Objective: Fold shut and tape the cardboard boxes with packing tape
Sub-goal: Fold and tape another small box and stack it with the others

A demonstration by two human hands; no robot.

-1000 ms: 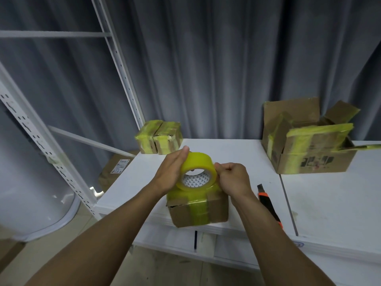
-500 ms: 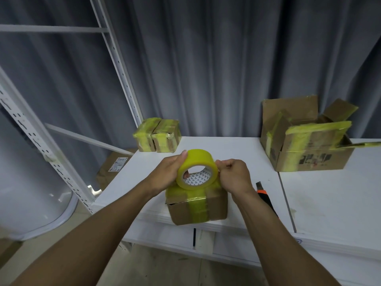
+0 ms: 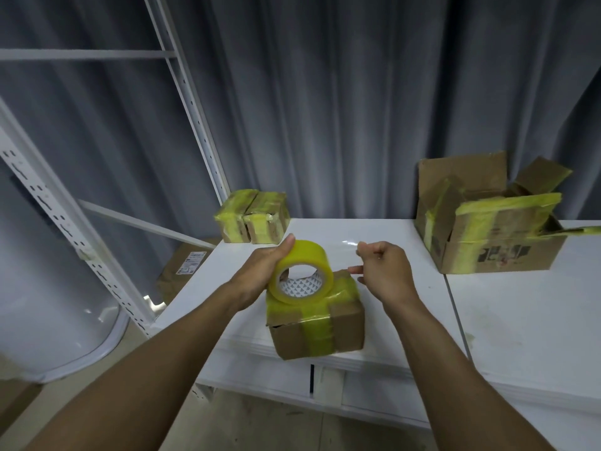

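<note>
Now, from the head view, the left hand [image 3: 260, 271] grips the tape roll [image 3: 302, 255], thumb up on the far rim and fingers curled round its left side; the roll stands on edge, tilted, its lower rim touching the top of the small box [image 3: 317, 323]; a white core with a printed pattern shows through its hole. The right hand [image 3: 385, 271] is just right of the roll, fingers curled, pinching the end of a strip of tape [image 3: 341, 255]; the strip runs clear and glinting from the top of the roll across to that hand, above the box's far right corner. The small box sits closed at the near edge of the white table [image 3: 227, 271], between the two forearms; yellow tape already crosses its top and runs down its near face; a flap edge at its near left corner gapes a little.

At the far left corner of the table stand two small taped boxes [image 3: 253, 216], touching side by side; at the far right an open box [image 3: 487, 236] with its flaps up and edged in yellow tape straddles the seam to a second table [image 3: 536, 320]. A white shelf rack [image 3: 185, 102] rises on the left before a grey curtain [image 3: 325, 92]; a labelled carton [image 3: 182, 271] lies on the floor beyond the table's left edge.
</note>
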